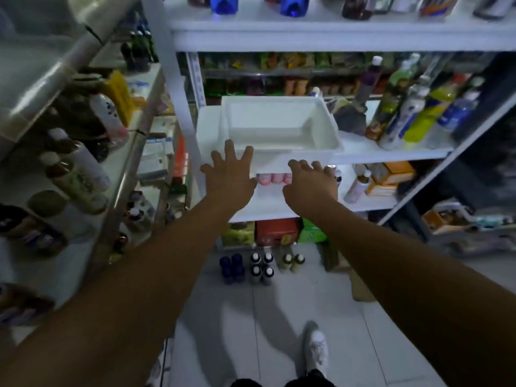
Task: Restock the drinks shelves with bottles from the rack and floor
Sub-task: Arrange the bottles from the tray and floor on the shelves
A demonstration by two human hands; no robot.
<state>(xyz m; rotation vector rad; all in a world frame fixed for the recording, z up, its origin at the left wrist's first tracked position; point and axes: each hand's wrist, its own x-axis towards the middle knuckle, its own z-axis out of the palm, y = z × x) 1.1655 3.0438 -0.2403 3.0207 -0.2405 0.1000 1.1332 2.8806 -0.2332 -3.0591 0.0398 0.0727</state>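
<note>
Tub [279, 99] sits on the middle shelf [360, 148] of the front unit, toward its left end. A row of bottles [413, 107] stands right of the tub on that shelf. Left hand [230, 174] and right hand [310, 182] are side by side at the tub's near side. Cartons [275, 233] sit on the bottom level, with floor bottles [259, 268] grouped just in front of them. Side rack [120, 174] at left is loaded with bottles. Shoe [315, 350] is on the floor [279, 317], nearest the camera.
</note>
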